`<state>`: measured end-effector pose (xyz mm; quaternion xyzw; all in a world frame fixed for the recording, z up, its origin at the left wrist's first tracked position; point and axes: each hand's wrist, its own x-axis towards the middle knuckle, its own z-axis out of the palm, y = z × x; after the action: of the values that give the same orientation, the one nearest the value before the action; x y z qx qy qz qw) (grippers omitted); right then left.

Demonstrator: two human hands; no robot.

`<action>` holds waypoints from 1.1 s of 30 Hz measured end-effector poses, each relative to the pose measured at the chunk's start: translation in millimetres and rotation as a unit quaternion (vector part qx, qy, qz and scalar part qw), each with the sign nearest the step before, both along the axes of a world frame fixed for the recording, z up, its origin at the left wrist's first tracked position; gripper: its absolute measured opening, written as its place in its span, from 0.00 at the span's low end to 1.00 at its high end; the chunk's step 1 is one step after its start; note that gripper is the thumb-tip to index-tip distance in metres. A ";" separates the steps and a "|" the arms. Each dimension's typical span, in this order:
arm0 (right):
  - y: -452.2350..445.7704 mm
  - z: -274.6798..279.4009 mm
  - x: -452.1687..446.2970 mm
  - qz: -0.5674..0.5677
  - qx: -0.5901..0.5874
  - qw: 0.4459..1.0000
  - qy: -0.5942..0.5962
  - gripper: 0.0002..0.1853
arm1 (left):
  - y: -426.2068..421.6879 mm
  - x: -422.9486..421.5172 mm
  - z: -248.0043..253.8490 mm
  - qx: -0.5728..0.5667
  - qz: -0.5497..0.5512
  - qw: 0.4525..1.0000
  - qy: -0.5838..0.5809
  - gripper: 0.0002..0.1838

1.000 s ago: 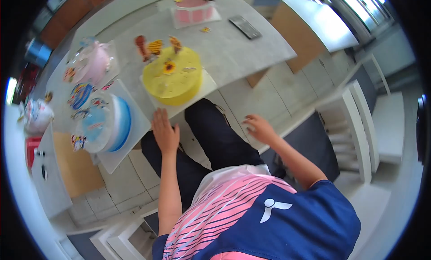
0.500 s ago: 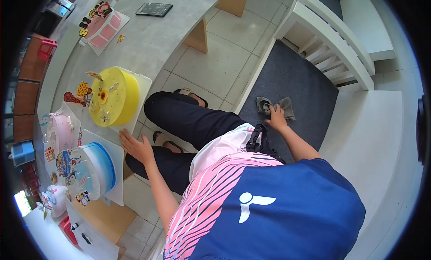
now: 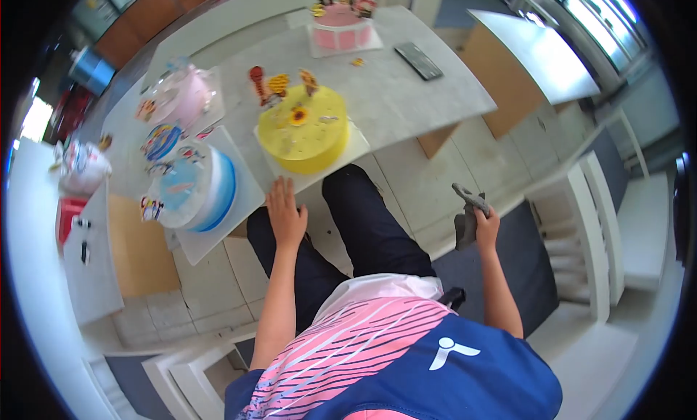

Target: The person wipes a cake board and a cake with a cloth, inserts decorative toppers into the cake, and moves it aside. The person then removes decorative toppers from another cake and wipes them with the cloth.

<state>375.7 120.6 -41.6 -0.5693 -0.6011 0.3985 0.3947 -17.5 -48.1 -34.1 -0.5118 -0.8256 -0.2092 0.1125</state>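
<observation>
My right hand [image 3: 488,225] is closed on a grey cloth [image 3: 465,227], held up with part of it hanging down, above the dark bench seat and the floor. My left hand [image 3: 287,215] is at the near table edge, fingers stretched out beside the cake boards. Just past its fingertips stands a yellow cake [image 3: 305,137] with a sunflower and toppers. To its left is a white and blue cake [image 3: 190,191] with cartoon toppers on a white board. Whether the left fingertips press on the board or the table edge, I cannot tell.
On the grey table [image 3: 239,64] are also a pale pink cake [image 3: 190,93], a pink cake [image 3: 341,29] and a black phone [image 3: 419,61]. A slatted white bench [image 3: 581,231] with a dark seat [image 3: 519,264] stands on my right. A wooden-sided table [image 3: 508,79] is beyond.
My right hand has lifted the grey cloth off the bench seat and carried it forward. My left hand stays at the table edge. The view has turned, showing more of the room ahead.
</observation>
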 end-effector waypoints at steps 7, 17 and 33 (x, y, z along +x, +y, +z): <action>18.3 40.8 -158.2 0.196 0.148 0.967 0.065 0.12 | -1.6 -0.2 -3.2 -0.001 0.002 1.000 -0.024 0.36; -3.8 13.5 -273.6 0.329 0.384 0.863 -0.012 0.13 | -0.4 -6.2 20.9 0.177 0.000 0.956 -0.234 0.23; -3.7 12.4 -276.6 0.313 0.383 0.869 -0.013 0.13 | 70.6 -42.6 78.3 0.221 0.037 0.968 -0.117 0.10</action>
<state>99.1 116.9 -29.1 -0.1603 -0.8583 0.2319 0.4287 -60.1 22.5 44.2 -0.4151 -0.7849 -0.4404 0.1332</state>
